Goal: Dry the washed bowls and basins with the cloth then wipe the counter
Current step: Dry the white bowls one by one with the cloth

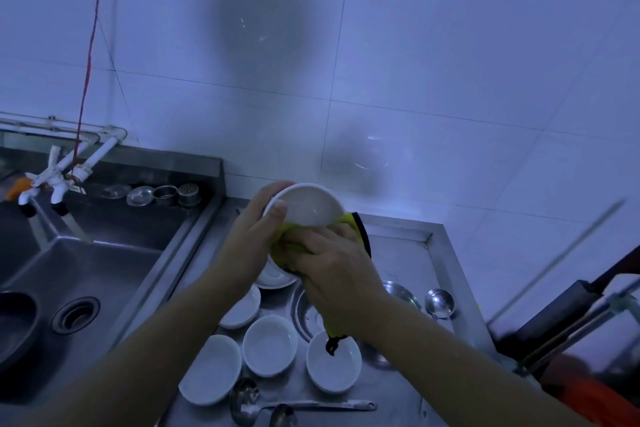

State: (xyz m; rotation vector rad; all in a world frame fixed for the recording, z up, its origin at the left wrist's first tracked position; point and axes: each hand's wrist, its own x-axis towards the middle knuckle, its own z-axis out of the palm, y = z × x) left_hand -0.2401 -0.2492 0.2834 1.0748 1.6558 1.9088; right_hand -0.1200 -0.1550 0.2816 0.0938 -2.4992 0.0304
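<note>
Bowl, white and tilted, is held above the tabletop in the left hand grip, thumb curled over its rim, while the right hand clutches the yellow cloth against its underside.

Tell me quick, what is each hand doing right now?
Left hand: grips the white bowl by its rim, held up over the counter.
Right hand: clutches the yellow cloth, pressed against the bowl's underside.

Light was dim and bluish; glare spotted the wall tiles, soft shadows fell there, edges bowed, and the right side blurred
</note>
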